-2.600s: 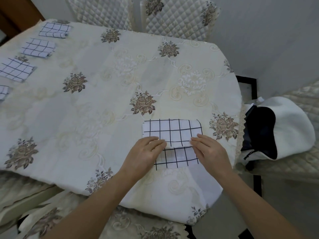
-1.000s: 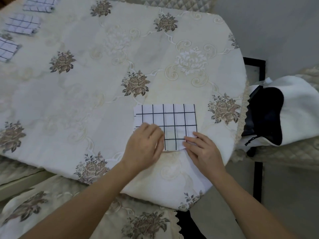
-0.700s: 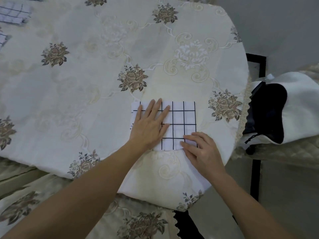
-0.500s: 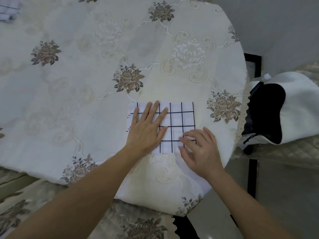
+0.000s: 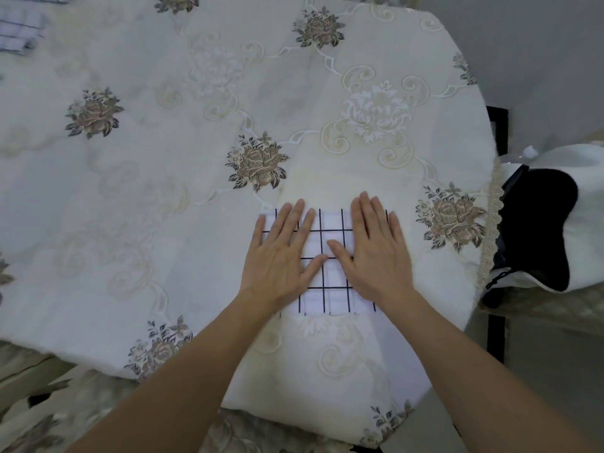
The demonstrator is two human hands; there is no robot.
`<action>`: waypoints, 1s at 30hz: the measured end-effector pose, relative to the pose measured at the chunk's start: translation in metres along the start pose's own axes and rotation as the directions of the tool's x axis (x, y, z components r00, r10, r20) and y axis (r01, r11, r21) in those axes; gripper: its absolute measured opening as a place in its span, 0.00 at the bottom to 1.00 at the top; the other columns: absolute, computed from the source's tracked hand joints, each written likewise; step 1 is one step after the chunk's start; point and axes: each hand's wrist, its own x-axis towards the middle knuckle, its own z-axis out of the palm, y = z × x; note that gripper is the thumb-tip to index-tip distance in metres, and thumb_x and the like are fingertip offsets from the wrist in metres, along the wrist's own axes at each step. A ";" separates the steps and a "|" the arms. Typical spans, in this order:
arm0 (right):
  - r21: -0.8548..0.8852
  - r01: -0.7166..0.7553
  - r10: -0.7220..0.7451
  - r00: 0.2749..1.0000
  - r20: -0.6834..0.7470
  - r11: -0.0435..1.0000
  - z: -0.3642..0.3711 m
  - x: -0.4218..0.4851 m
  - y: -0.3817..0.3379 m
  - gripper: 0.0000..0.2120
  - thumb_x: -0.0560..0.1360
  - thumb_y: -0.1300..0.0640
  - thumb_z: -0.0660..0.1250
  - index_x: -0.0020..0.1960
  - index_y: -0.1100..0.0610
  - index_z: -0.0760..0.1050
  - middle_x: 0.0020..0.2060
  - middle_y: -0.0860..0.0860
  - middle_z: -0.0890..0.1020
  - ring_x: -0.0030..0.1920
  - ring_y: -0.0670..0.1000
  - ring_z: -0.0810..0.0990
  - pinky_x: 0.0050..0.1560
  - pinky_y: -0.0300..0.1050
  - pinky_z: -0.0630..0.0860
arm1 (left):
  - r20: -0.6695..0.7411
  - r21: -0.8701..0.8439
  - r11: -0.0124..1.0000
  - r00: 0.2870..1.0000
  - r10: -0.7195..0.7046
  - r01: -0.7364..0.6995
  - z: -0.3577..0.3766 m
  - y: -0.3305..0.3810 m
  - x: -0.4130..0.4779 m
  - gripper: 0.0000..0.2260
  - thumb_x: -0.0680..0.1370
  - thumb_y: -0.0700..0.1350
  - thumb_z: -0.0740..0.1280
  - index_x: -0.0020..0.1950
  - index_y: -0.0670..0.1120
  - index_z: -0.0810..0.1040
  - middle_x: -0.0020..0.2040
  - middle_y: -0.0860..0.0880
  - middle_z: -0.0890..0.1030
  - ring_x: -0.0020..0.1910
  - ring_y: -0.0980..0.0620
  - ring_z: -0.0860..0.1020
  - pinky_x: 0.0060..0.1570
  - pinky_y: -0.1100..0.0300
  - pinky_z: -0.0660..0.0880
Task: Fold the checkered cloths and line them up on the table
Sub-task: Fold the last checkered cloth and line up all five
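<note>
The left hand (image 5: 281, 256) and right hand (image 5: 376, 253) lie flat, fingers straight, pressing the folded checkered cloth (image 5: 330, 295). It sits near the worktop (image 5: 163, 207) edge; a hard push could slide it off.

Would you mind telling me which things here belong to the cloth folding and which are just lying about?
Job: checkered cloth, with left hand and right hand flat on it; folded cloth at the far left.
Lying about: black-and-white fabric item on the chair; tablecloth.
</note>
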 end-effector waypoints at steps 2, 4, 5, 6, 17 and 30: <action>-0.017 -0.029 0.030 0.999 0.021 0.999 -0.001 0.001 0.001 0.41 0.79 0.31 0.37 0.81 0.59 0.44 0.81 0.53 0.46 0.80 0.51 0.42 0.79 0.55 0.45 | 0.012 0.003 1.000 1.000 -0.011 0.011 -0.001 -0.011 0.001 0.33 0.81 0.66 0.47 0.82 0.53 0.44 0.82 0.52 0.43 0.80 0.54 0.41 0.78 0.43 0.46; -0.030 -0.040 0.041 0.999 0.032 0.999 -0.001 0.003 -0.001 0.42 0.78 0.30 0.37 0.81 0.58 0.42 0.81 0.54 0.44 0.80 0.51 0.40 0.79 0.55 0.44 | 0.025 0.005 1.000 1.000 -0.011 0.011 -0.001 -0.017 0.004 0.32 0.81 0.66 0.46 0.82 0.53 0.43 0.82 0.53 0.42 0.80 0.54 0.40 0.78 0.44 0.45; -0.030 -0.048 0.049 0.998 0.038 0.998 -0.001 0.003 -0.002 0.42 0.78 0.30 0.37 0.81 0.58 0.42 0.81 0.54 0.44 0.80 0.51 0.40 0.79 0.55 0.43 | 0.033 0.005 1.000 0.999 -0.008 0.008 -0.002 -0.017 0.005 0.32 0.81 0.66 0.46 0.82 0.54 0.43 0.82 0.53 0.42 0.80 0.54 0.40 0.78 0.43 0.44; -0.023 -0.060 0.061 0.997 0.046 0.998 -0.002 0.004 -0.002 0.42 0.78 0.30 0.37 0.81 0.58 0.41 0.81 0.54 0.43 0.80 0.52 0.39 0.79 0.55 0.42 | 0.041 0.010 1.000 0.999 -0.004 0.004 -0.003 -0.017 0.006 0.32 0.81 0.66 0.46 0.82 0.54 0.43 0.82 0.53 0.42 0.80 0.54 0.40 0.78 0.42 0.44; -0.041 -0.086 0.087 0.996 0.024 0.995 0.000 -0.009 0.004 0.43 0.79 0.30 0.41 0.81 0.60 0.44 0.80 0.57 0.46 0.80 0.54 0.43 0.79 0.58 0.45 | 0.017 0.020 0.997 0.997 0.078 -0.078 -0.003 0.009 -0.010 0.32 0.83 0.62 0.45 0.82 0.48 0.44 0.82 0.49 0.43 0.81 0.50 0.42 0.78 0.44 0.48; -0.019 -0.027 0.025 0.998 -0.062 0.999 -0.006 -0.013 -0.018 0.39 0.80 0.34 0.43 0.81 0.58 0.47 0.81 0.56 0.48 0.80 0.55 0.45 0.78 0.59 0.45 | 0.069 0.074 0.997 0.997 -0.018 0.013 -0.007 0.001 -0.005 0.34 0.79 0.63 0.44 0.82 0.48 0.47 0.82 0.45 0.47 0.81 0.46 0.44 0.78 0.42 0.44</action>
